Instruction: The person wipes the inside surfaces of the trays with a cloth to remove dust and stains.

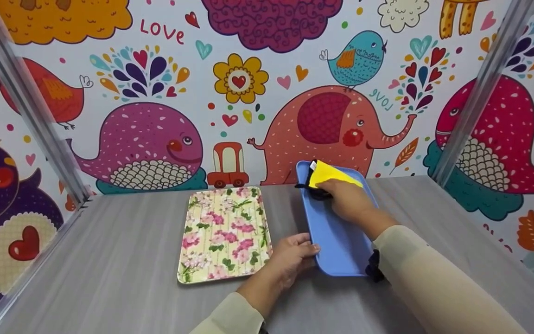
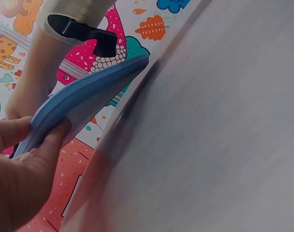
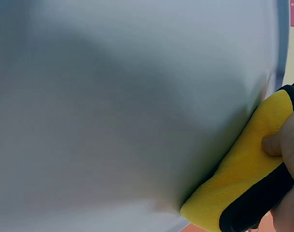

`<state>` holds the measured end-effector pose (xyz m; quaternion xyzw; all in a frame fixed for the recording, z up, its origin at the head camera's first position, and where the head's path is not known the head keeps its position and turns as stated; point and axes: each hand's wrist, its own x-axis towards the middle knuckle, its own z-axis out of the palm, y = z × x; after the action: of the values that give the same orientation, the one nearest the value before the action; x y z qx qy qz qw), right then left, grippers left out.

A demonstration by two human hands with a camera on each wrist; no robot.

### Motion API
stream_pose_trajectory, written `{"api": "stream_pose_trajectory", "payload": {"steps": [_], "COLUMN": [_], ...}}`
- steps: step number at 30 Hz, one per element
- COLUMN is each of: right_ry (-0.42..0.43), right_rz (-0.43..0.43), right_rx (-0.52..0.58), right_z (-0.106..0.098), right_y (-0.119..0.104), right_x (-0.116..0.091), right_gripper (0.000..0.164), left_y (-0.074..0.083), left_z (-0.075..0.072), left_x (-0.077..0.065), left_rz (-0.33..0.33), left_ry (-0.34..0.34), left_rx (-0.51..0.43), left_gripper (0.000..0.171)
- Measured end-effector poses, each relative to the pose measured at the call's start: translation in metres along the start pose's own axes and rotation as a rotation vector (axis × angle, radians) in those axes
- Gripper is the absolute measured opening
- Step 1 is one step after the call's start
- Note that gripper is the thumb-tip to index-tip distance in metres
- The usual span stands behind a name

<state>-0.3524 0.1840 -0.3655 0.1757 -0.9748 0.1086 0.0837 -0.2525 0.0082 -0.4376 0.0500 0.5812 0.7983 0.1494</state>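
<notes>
A blue tray point(image 1: 341, 246) is held tilted above the table, its long side running away from me. My left hand point(image 1: 290, 260) grips its left edge, thumb on one face and fingers on the other, as the left wrist view shows with the tray point(image 2: 89, 92) seen edge-on. At the far end of the tray, my right hand point(image 1: 348, 199) holds a yellow cloth with black edging point(image 1: 332, 174) against the inner surface. In the right wrist view the folded cloth point(image 3: 234, 179) lies along the tray's rim, with the thumb pressed on it.
A floral tray point(image 1: 225, 236) lies flat on the grey table point(image 1: 123, 250), left of the blue one. Behind the table stands a wall point(image 1: 267, 69) printed with cartoon animals, and metal posts point(image 1: 485, 93) rise at both corners.
</notes>
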Motion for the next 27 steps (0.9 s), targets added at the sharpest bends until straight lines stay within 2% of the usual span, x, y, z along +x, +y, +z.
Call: {"api": "stream_pose_trajectory", "payload": {"steps": [5, 14, 21, 27], "right_ry": [0.006, 0.038, 0.009, 0.03], "right_rz": [-0.025, -0.134, -0.194, -0.271], "right_rx": [0.014, 0.002, -0.056, -0.108], "right_z": [0.002, -0.002, -0.001, 0.0], "right_y": [-0.008, -0.016, -0.011, -0.002], "right_x": [-0.002, -0.005, -0.008, -0.01], "right_gripper": [0.048, 0.048, 0.046, 0.04], "left_y": [-0.001, 0.002, 0.002, 0.002], "left_z": [0.0, 0.0, -0.002, 0.0], "left_x": [0.0, -0.001, -0.001, -0.001], "left_rz": [0.004, 0.001, -0.017, -0.032], "left_ry": [-0.001, 0.01, 0.028, 0.041], "left_rx": [-0.006, -0.002, -0.012, -0.005], "left_gripper": [0.041, 0.046, 0.042, 0.04]}}
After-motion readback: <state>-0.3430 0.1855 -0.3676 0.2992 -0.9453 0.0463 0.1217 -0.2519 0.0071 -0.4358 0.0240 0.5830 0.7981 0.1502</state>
